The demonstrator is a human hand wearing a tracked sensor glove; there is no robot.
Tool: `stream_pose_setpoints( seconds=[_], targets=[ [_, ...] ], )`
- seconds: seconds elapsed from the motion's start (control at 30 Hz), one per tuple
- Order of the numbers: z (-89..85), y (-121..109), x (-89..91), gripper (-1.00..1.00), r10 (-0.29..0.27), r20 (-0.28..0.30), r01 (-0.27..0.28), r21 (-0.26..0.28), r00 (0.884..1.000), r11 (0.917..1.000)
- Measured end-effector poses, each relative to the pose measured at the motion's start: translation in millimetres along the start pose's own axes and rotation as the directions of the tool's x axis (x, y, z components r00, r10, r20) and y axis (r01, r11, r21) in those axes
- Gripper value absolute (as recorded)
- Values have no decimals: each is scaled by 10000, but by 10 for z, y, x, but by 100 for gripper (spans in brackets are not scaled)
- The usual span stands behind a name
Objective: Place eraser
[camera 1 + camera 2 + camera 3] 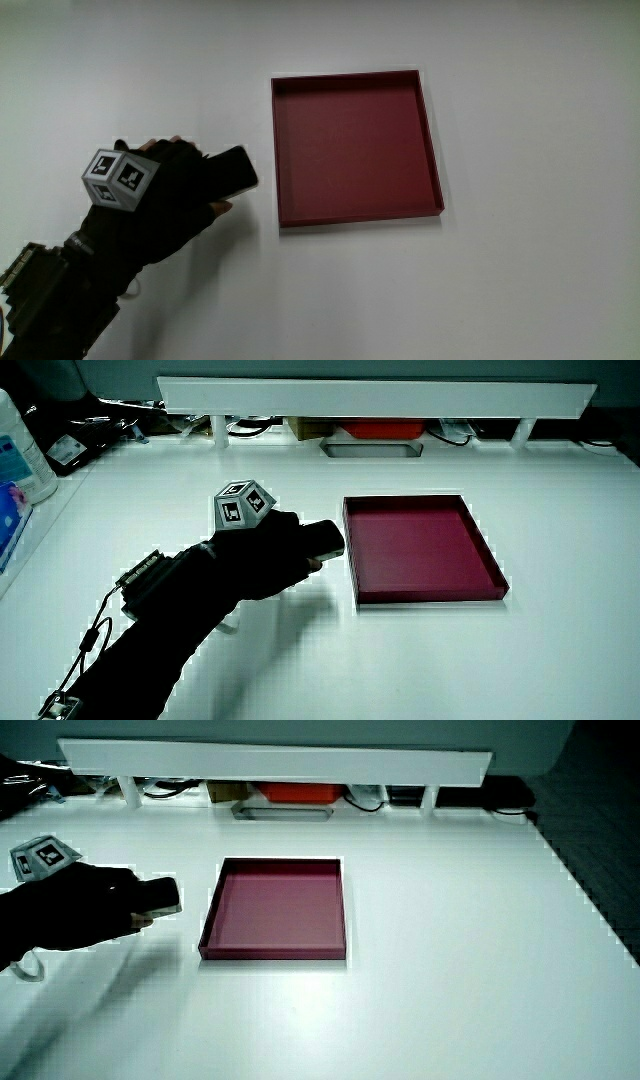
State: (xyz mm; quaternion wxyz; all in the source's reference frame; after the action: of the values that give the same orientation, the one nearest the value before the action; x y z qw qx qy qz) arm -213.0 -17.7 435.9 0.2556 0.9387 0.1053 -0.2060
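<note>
The hand (175, 190) in its black glove, with a patterned cube (115, 178) on its back, hovers over the white table beside the dark red tray (282, 150). Its fingers are curled around a dark eraser (234, 170), whose end sticks out toward the tray. In both side views the eraser (322, 539) (160, 896) shows in the hand (270, 555) (95, 900), a short way from the tray's wall (350, 550) (208, 920). The tray holds nothing.
A low white partition (370, 398) (270, 762) stands at the table's edge farthest from the person, with cables and small items under it. A white bottle (25, 455) stands near the table's edge, farther from the person than the hand.
</note>
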Motion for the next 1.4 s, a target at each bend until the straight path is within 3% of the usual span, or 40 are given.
stream_pose_setpoints(
  seconds=[0.13, 0.17, 0.4, 0.7, 0.73, 1.07, 1.27, 1.4],
  targets=[
    [-34, -16, -121, 0, 440, -331, -449, -261, 9985, 9986],
    [-102, 10, -251, 0, 574, -479, -596, -447, 9972, 9972],
    [-250, 48, -568, 0, 1254, -404, -1288, -969, 9913, 9869],
    [-391, 87, -770, 0, 1789, -344, -1821, -1566, 9833, 9707],
    [-387, 80, -782, 0, 1810, -104, -1804, -1532, 9834, 9716],
    [-384, 68, -804, 0, 1746, -92, -1742, -1410, 9846, 9746],
    [-379, 12, -877, -33, 1966, 74, -1934, -1467, 9805, 9701],
    [-208, -52, -786, -56, 1576, 329, -1511, -1489, 9870, 9772]
  ],
)
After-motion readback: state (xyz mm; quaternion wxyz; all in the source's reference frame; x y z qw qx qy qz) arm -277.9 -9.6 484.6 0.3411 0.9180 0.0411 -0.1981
